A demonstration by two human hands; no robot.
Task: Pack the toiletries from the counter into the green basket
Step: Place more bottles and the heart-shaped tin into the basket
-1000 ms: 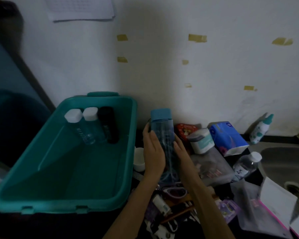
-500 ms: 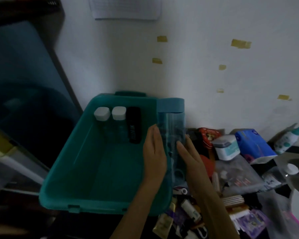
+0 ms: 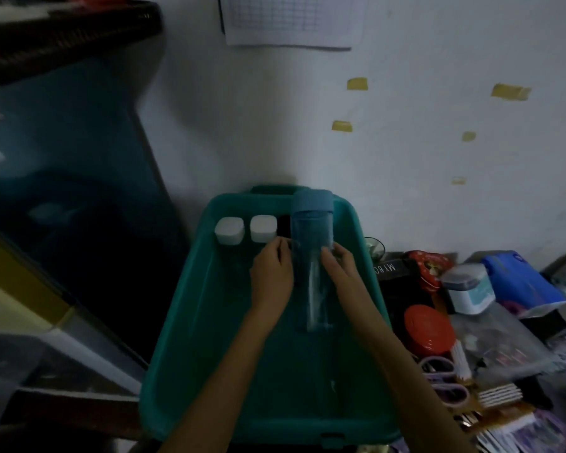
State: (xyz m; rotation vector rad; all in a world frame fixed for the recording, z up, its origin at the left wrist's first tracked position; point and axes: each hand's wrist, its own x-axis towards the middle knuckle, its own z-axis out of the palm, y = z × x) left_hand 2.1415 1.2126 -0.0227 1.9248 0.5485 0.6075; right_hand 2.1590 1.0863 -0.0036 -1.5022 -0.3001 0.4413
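Your left grip and right grip clasped the blue-capped bottle inside the green basket, near two white-capped bottles.

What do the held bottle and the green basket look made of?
The bottle: clear blue-tinted plastic, possibly glass; the green basket shows through it. Its cap: opaque matte blue, probably plastic. The green basket: opaque moulded plastic, smooth, with a dull sheen on its rounded rim.

Hidden, cropped, blurred
Tall black bottle mostly hidden behind the clear blue-capped plastic bottle; white gridded paper sheet cut by top edge; counter clutter blurred.
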